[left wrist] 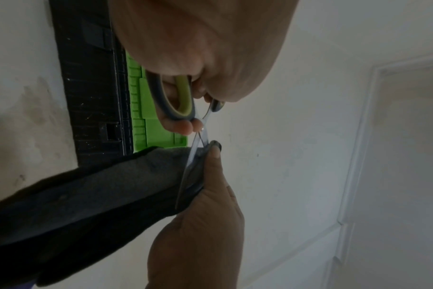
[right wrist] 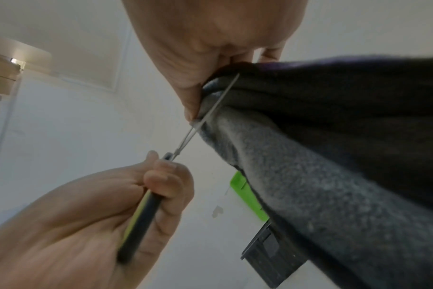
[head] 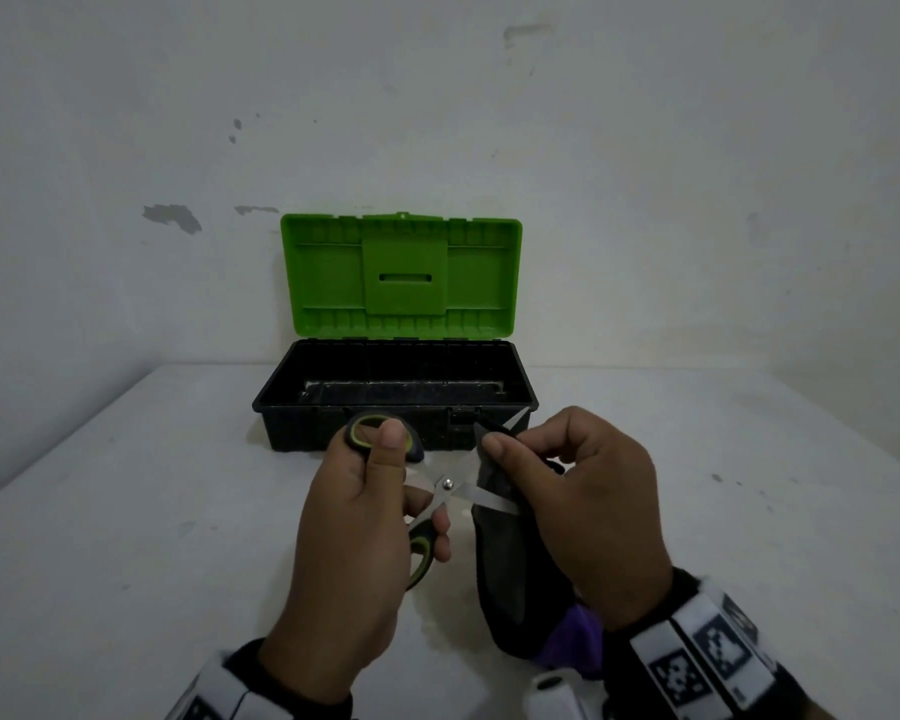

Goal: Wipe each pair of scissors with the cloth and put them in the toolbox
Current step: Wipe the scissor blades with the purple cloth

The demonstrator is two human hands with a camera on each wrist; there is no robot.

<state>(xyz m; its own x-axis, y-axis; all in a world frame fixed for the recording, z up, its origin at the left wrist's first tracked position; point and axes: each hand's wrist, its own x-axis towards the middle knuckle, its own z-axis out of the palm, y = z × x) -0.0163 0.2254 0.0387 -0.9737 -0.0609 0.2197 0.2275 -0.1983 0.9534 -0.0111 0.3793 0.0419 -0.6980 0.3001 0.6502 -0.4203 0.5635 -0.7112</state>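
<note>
My left hand (head: 375, 491) grips the black and green handles of a pair of scissors (head: 447, 484), whose steel blades are spread apart above the table. My right hand (head: 557, 475) pinches a dark grey cloth (head: 510, 574) around one blade, thumb on top. In the left wrist view the scissors (left wrist: 178, 97) and the cloth (left wrist: 99, 195) meet at the blade. In the right wrist view the cloth (right wrist: 321, 156) wraps the blade of the scissors (right wrist: 185, 142). The toolbox (head: 385, 428) stands behind with its green lid (head: 401, 275) raised; its black tray looks bare.
The white table (head: 126, 511) runs up to a stained white wall (head: 437, 122) behind the toolbox. A purple part of the cloth (head: 578, 641) hangs near my right wrist.
</note>
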